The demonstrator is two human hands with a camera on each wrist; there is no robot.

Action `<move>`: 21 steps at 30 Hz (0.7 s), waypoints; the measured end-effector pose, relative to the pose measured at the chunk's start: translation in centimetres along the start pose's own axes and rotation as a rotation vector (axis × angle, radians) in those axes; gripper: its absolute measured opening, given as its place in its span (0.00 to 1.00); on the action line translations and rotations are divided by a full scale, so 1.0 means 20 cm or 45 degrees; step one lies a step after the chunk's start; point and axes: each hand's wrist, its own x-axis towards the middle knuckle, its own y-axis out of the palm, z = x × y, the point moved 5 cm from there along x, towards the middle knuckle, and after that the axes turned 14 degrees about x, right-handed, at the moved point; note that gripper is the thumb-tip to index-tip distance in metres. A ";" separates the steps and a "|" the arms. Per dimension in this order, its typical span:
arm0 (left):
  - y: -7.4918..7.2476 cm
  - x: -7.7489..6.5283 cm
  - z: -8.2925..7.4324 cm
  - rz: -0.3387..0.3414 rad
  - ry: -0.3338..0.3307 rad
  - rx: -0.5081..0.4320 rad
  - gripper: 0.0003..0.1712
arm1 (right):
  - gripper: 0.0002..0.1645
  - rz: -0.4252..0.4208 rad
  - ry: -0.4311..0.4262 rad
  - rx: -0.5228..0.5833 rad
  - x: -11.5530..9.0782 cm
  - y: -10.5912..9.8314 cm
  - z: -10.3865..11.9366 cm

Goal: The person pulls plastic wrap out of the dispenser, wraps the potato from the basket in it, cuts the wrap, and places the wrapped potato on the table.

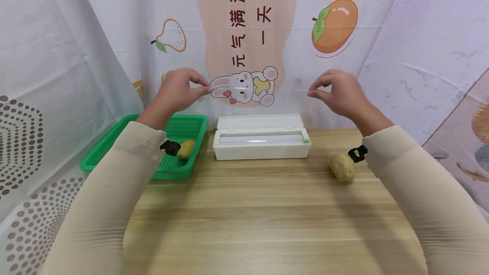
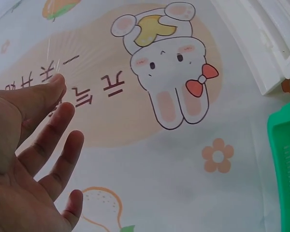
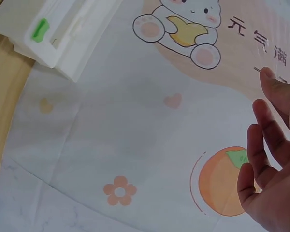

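Both hands are raised above the table, apart at similar height. My left hand [image 1: 178, 90] pinches one edge of a thin clear sheet of cling film [image 2: 52, 55] between thumb and forefinger. The opposite edge is pinched by my right hand [image 1: 341, 94]; faint shiny streaks of film show near its fingertips in the right wrist view. The film is so transparent that its outline is hard to see in the head view. Below and between the hands sits a white cling film dispenser [image 1: 263, 152], lid raised, with a green slider [image 1: 306, 141] at its right end.
A potato [image 1: 341, 168] with a glossy surface lies on the wooden table [image 1: 259, 211] below the right forearm. At left, partly behind the left arm, a green basket [image 1: 192, 165] holds another potato [image 1: 186, 149]. A printed curtain [image 1: 153, 7] hangs behind.
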 end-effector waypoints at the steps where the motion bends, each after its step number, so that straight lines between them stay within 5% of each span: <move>1: -0.01 0.00 -0.01 -0.008 0.004 -0.002 0.12 | 0.05 -0.001 0.006 0.005 0.00 -0.01 0.00; 21: -0.14 -0.17 -0.05 -0.131 0.049 -0.048 0.13 | 0.07 -0.112 -0.024 0.050 -0.13 -0.11 0.15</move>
